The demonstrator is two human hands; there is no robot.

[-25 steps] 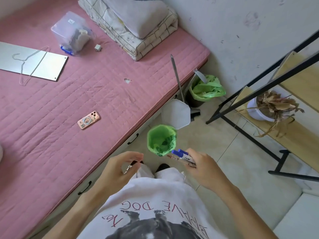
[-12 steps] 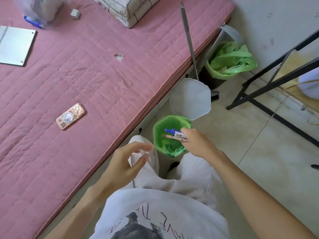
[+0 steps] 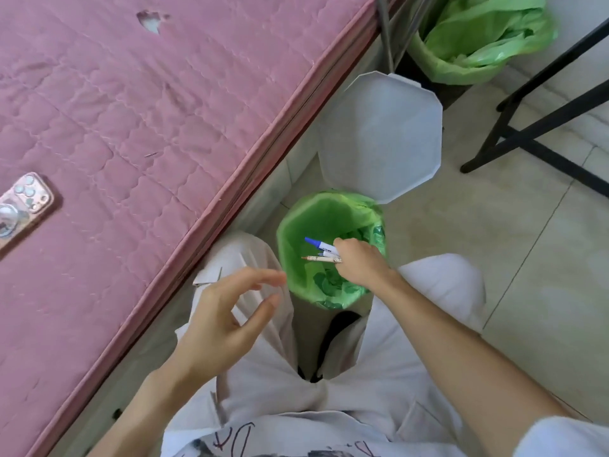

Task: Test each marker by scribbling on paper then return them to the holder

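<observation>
Pink mattress (image 3: pixel 138 120) borders tiled floor (image 3: pixel 514 232).

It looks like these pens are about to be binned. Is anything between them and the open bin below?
Nothing visible: the right hand holds the pens directly over the open green-lined bin, its white lid flipped up behind.
</observation>
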